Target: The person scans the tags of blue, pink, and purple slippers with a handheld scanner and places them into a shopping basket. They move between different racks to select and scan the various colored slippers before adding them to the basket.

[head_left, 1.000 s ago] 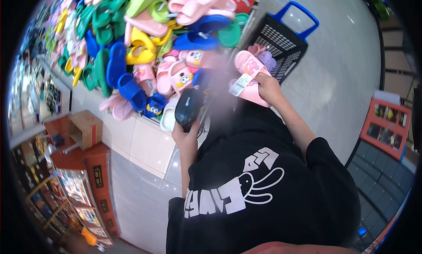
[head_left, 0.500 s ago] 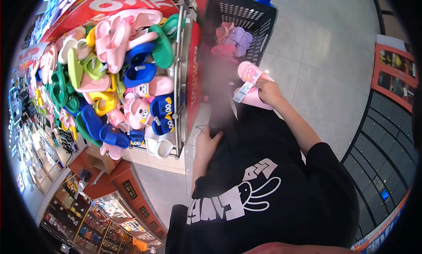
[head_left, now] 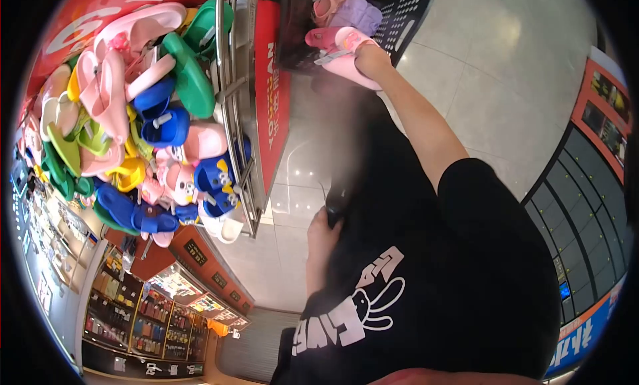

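Observation:
My right hand (head_left: 374, 60) is closed on a pair of pink slippers (head_left: 346, 64) with a tag, held over the near end of a dark shopping basket (head_left: 407, 22). Inside the basket lie purple slippers (head_left: 356, 15) and pinkish slippers (head_left: 331, 4). My left hand (head_left: 324, 235) is low in front of the black shirt, its fingers wrapped round a dark object (head_left: 336, 205), partly lost in a blurred patch.
A metal rack (head_left: 234, 92) heaped with colourful slippers (head_left: 166, 125) stands at the left, with a red sign (head_left: 267, 85) along its side. Grey lockers (head_left: 576, 232) line the right. Shelves of goods (head_left: 150, 318) are at the lower left.
My right arm has stretched forward, carrying the pink slippers from in front of the shirt to the basket. The view has shifted, and the rack looks closer.

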`<control>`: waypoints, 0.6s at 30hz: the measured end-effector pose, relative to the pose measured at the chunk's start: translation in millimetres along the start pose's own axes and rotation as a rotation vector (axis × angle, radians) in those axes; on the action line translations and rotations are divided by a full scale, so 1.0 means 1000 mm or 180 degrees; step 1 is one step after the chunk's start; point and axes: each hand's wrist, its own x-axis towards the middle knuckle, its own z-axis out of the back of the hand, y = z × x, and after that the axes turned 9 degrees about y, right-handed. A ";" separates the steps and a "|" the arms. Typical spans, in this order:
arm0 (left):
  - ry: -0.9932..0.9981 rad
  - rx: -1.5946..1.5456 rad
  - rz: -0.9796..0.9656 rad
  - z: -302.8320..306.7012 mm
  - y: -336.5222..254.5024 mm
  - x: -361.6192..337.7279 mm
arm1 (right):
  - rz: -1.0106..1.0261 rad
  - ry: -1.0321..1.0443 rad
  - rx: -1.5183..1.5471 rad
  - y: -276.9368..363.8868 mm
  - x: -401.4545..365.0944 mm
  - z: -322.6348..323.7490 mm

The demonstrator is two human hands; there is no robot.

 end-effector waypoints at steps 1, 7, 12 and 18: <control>-0.0080 0.0072 0.0120 -0.004 0.006 0.007 | -0.0005 -0.0002 -0.0009 -0.001 0.019 -0.003; -0.0209 -0.0126 0.0441 -0.015 0.036 0.014 | -0.0066 -0.0384 -0.0242 0.008 0.076 -0.009; -0.0208 -0.0190 0.0878 -0.008 0.036 0.022 | -0.0383 -0.0716 0.0178 0.008 0.103 -0.029; -0.0248 -0.0003 0.0467 0.020 0.019 0.007 | 0.0568 0.0067 -0.0077 0.000 0.062 -0.048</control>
